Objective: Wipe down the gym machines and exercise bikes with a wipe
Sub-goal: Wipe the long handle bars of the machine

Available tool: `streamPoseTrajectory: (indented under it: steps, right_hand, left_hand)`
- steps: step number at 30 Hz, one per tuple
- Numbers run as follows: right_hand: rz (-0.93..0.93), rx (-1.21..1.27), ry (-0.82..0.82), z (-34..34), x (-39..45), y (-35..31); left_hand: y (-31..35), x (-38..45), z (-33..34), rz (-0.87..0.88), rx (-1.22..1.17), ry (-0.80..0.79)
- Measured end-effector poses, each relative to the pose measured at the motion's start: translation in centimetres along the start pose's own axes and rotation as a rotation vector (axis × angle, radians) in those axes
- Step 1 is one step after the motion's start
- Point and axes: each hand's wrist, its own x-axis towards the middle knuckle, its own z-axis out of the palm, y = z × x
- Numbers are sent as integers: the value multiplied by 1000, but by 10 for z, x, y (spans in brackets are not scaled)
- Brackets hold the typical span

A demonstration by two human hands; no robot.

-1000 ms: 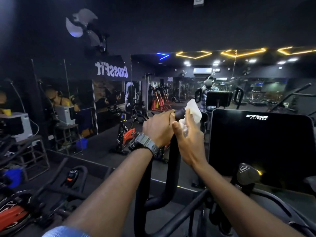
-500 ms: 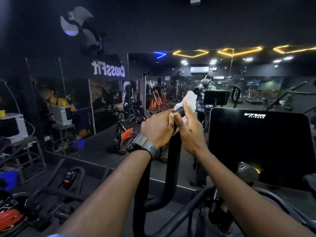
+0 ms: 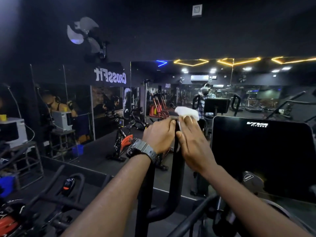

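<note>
Left hand [image 3: 159, 134] curled around top of black upright handle [image 3: 176, 168], steadying it. Right hand [image 3: 193, 141] just beside it, fingers pressing white wipe [image 3: 187, 112] onto handle tip; wipe bunched above fingertips. Console screen [image 3: 261, 151] right of right hand. Risk: loose bunch slipping off rounded tip under light pressure, leaving grip underside unwiped.

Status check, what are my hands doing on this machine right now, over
Left hand grips the handlebar top. Right hand holds the white wipe against it. Nothing blocking.
</note>
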Motion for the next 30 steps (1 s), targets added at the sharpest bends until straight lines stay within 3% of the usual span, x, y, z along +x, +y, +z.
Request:
streamPoseTrajectory:
  steps: [4,8,12,15,18,22,25,30]
  right_hand:
    - [-193,-371,-8,1,-12,10]
    - [-315,-515,-61,-17,29,18]
    - [-301,-522,-79,7,35,-2]
    - [-458,-469,-186,26,22,-21]
    - [-582,-532,-233,4,27,-9]
    - [-354,-675,-124,-17,29,15]
    - [-299,-688,-89,11,21,-7]
    - [-620,-570,-306,28,26,-32]
  left_hand:
    - [-9,3,-1,14,-228,51]
    - [-18,0,4,-139,-407,197]
    - [-17,-6,7,-225,-517,309]
    - [-13,-8,7,-251,-534,332]
    - [-19,-12,1,-233,-515,291]
    - [-38,-21,0,-234,-529,179]
    - [-41,-25,6,-300,-575,225]
    - [-37,-27,5,-383,-597,271]
